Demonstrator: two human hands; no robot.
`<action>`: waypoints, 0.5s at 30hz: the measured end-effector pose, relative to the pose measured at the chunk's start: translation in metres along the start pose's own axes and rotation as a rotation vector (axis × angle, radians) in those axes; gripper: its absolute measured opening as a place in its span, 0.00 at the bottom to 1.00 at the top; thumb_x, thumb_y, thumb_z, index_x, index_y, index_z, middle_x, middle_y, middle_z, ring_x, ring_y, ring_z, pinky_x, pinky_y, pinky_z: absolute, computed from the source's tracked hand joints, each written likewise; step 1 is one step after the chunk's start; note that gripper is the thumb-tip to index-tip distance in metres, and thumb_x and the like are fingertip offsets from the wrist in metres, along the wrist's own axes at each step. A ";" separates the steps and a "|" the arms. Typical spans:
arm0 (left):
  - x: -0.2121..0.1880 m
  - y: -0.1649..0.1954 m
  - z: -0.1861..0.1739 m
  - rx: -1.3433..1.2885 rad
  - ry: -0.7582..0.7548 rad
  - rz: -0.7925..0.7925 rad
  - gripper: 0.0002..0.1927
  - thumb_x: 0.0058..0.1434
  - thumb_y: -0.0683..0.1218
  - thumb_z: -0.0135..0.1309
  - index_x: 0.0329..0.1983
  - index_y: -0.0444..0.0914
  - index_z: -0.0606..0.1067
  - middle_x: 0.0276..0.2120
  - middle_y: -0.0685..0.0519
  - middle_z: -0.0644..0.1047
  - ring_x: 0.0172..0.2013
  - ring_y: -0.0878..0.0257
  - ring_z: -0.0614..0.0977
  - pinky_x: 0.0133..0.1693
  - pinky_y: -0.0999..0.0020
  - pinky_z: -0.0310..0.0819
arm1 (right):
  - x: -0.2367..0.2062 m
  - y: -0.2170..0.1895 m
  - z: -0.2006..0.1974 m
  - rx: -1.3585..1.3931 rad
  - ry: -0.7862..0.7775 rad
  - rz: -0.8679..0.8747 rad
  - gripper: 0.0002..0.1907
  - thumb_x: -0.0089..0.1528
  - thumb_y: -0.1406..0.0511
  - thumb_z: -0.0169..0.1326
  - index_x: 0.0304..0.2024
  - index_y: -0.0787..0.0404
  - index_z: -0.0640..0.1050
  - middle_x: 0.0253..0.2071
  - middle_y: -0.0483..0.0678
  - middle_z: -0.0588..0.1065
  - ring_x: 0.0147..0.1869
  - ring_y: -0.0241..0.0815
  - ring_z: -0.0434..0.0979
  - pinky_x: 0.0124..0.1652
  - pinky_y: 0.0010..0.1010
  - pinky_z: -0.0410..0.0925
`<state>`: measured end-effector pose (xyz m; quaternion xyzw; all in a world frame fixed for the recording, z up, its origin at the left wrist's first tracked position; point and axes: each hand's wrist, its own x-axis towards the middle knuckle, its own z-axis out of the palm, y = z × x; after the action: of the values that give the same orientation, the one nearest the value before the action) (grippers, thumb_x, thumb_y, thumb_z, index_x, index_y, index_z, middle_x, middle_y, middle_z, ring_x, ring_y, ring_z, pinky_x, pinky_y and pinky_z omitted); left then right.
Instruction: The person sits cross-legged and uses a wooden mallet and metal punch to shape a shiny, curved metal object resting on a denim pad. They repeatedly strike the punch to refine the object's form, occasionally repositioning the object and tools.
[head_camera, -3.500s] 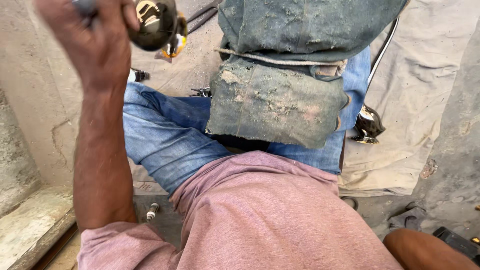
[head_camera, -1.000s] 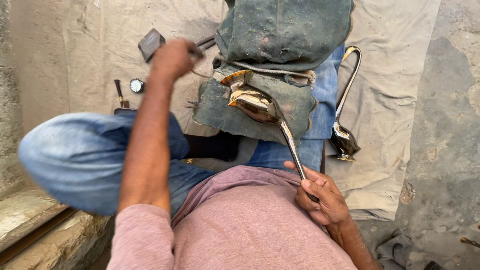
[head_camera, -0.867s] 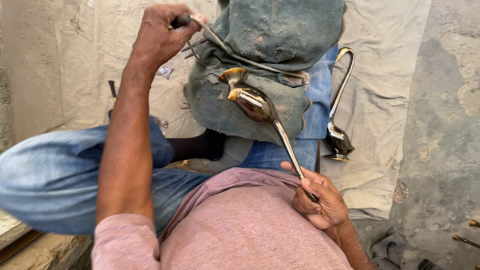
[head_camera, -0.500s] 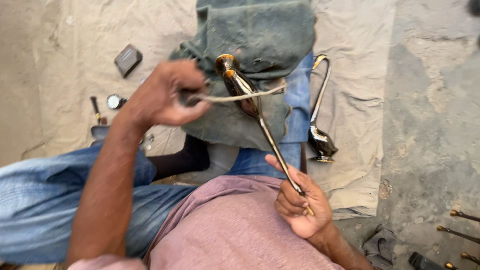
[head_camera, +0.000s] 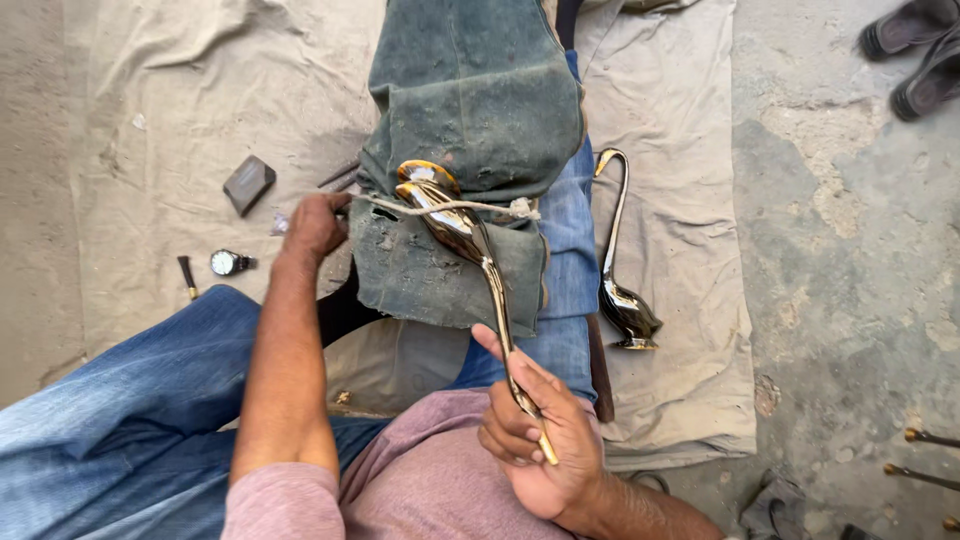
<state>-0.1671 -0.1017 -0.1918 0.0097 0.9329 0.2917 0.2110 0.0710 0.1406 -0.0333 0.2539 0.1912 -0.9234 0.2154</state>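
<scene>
My right hand (head_camera: 535, 430) grips the thin neck of a shiny brass swan figure (head_camera: 455, 230), whose body rests on a dirty green cloth (head_camera: 470, 130) draped over my outstretched leg. My left hand (head_camera: 315, 225) is closed at the left edge of that cloth, on the end of a pale cord (head_camera: 450, 206) that runs across the swan's body. A second brass swan (head_camera: 622, 290) lies on the beige sheet to the right of my leg, untouched.
A beige sheet (head_camera: 150, 120) covers the ground. On it, left of my leg, lie a dark block (head_camera: 248, 184), a wristwatch (head_camera: 228, 262) and a small dark tool (head_camera: 188, 276). Bare concrete is at the right, with sandals (head_camera: 915, 50) at top right and metal rods (head_camera: 925, 455) at lower right.
My left hand has come down from a raised position to the cloth's left edge, pulling the cord across the swan. My right hand keeps hold of the swan's neck. The view has tilted downward.
</scene>
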 end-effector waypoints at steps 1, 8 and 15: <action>-0.002 0.001 0.001 0.006 0.000 -0.003 0.23 0.57 0.34 0.54 0.54 0.45 0.83 0.43 0.42 0.84 0.43 0.53 0.85 0.49 0.60 0.78 | 0.000 0.000 -0.002 0.029 -0.024 -0.003 0.27 0.74 0.61 0.38 0.73 0.64 0.61 0.16 0.36 0.55 0.16 0.28 0.51 0.21 0.22 0.52; -0.011 0.016 -0.002 -0.063 0.043 -0.055 0.16 0.56 0.42 0.64 0.48 0.48 0.84 0.41 0.49 0.85 0.41 0.55 0.86 0.47 0.61 0.78 | 0.002 -0.011 -0.035 0.147 -0.089 0.018 0.29 0.73 0.62 0.37 0.75 0.65 0.57 0.15 0.36 0.54 0.15 0.27 0.50 0.20 0.20 0.52; -0.033 0.027 -0.003 -0.486 0.578 0.103 0.16 0.56 0.37 0.55 0.47 0.39 0.83 0.39 0.48 0.85 0.39 0.59 0.85 0.43 0.66 0.78 | 0.013 -0.011 -0.069 0.239 -0.236 0.033 0.29 0.75 0.61 0.34 0.76 0.65 0.53 0.14 0.35 0.53 0.14 0.28 0.48 0.19 0.22 0.50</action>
<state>-0.1414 -0.0853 -0.1622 -0.0762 0.8559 0.5053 -0.0795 0.0820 0.1777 -0.0930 0.1707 0.0491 -0.9592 0.2200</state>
